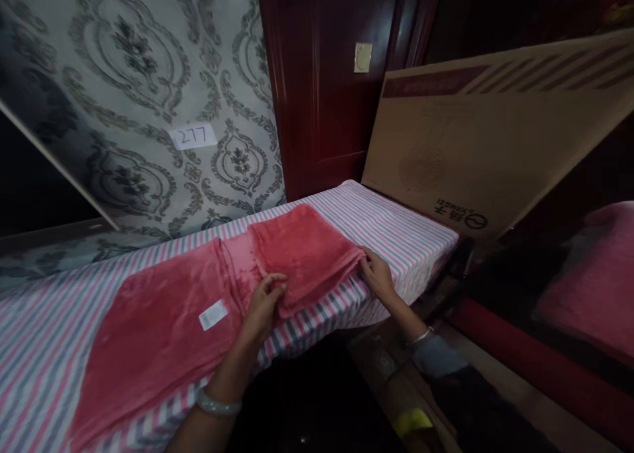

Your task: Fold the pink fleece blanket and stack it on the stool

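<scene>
Blanket (pixel 163 321), red and plush, lies on striped sheet (pixel 39 367) from 8 o'clock to centre, bearing white label (pixel 212 315), with left hand (pixel 262 303) at 7 o'clock touching its folded section (pixel 307 255) (grip cannot be determined), right hand (pixel 379 276) at 4 o'clock pinching the section's corner, and carton (pixel 475 136) at 2 o'clock.

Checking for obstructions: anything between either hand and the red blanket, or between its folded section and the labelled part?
Nothing visible. The left hand is at the near-left edge of the red blanket's folded section; the right hand grips its right corner. Toward the white label lies only more blanket.
</scene>
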The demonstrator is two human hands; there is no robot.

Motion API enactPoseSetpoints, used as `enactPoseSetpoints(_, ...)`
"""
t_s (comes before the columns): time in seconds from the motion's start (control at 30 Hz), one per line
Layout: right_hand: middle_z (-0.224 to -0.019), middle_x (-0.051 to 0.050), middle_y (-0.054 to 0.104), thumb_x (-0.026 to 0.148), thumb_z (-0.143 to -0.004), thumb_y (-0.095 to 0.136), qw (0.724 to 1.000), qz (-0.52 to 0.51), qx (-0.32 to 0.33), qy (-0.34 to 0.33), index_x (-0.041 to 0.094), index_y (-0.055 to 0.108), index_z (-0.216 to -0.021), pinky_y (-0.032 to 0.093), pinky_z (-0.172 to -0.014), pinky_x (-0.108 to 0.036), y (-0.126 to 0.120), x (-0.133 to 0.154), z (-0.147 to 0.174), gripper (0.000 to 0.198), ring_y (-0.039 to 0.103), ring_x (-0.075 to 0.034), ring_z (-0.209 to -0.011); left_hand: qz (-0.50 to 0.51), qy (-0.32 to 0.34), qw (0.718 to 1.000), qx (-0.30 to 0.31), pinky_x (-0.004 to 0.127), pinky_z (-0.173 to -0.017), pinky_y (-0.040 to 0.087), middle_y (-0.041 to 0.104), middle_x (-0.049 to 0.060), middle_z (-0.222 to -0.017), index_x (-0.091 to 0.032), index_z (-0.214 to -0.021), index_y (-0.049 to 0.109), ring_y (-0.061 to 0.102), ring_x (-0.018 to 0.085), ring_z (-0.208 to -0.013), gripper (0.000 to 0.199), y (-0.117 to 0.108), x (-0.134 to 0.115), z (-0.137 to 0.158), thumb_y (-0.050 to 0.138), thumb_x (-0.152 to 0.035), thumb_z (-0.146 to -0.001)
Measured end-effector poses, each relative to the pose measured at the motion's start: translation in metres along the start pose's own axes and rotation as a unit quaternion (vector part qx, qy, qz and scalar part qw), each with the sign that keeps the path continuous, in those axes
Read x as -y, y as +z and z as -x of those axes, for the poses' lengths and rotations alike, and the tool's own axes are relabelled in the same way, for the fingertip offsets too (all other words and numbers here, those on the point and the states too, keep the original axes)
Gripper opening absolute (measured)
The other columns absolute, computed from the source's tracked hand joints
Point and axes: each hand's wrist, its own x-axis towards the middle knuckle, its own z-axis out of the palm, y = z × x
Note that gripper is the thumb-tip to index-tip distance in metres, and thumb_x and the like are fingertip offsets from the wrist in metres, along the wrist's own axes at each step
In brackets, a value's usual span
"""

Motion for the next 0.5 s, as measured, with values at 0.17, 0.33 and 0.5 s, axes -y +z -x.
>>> enactPoseSetpoints(0.17, -0.125, -0.010, 0.066, 0.015, -0.072, 0.051, 0.995, 0.092, 0.031, 0.012, 0.018, 0.056, -0.133, 0.049, -0.095, -0.040, 0.003, -0.001, -0.001, 0.062, 0.063, -0.027, -0.110, 0.005, -0.020, 1.000, -0.002, 0.019, -0.053, 0.039, 0.056, -0.006, -0.065, -0.018, -0.084, 0.065, 0.050, 0.009, -0.056, 0.034, -0.004, 0.008, -0.002, 0.076, -0.029, -0.054)
enactPoseSetpoints(0.33, -0.115, -0.006, 0.072, 0.012, -0.073, 0.044, 0.996, 0.087, 0.014, 0.032, 0.021, 0.065, -0.123, 0.050, -0.091, -0.036, 0.003, -0.005, -0.006, 0.055, 0.067, -0.026, -0.103, -0.040, -0.028, 0.999, -0.001, 0.019, -0.048, 0.034, 0.052, -0.007, -0.060, -0.019, -0.080, 0.064, 0.045, 0.008, -0.049, 0.027, -0.010, 0.017, -0.004, 0.071, -0.027, -0.055)
enactPoseSetpoints(0.5, -0.110, -0.006, 0.074, 0.014, -0.069, 0.047, 0.994, 0.085, 0.002, 0.061, 0.022, 0.068, -0.119, 0.052, -0.085, -0.035, 0.005, -0.011, -0.007, 0.055, 0.068, -0.026, -0.097, -0.075, -0.019, 0.997, 0.004, 0.018, -0.047, 0.031, 0.051, -0.007, -0.059, -0.018, -0.079, 0.066, 0.042, 0.007, -0.049, 0.024, -0.012, 0.021, -0.003, 0.069, -0.027, -0.056)
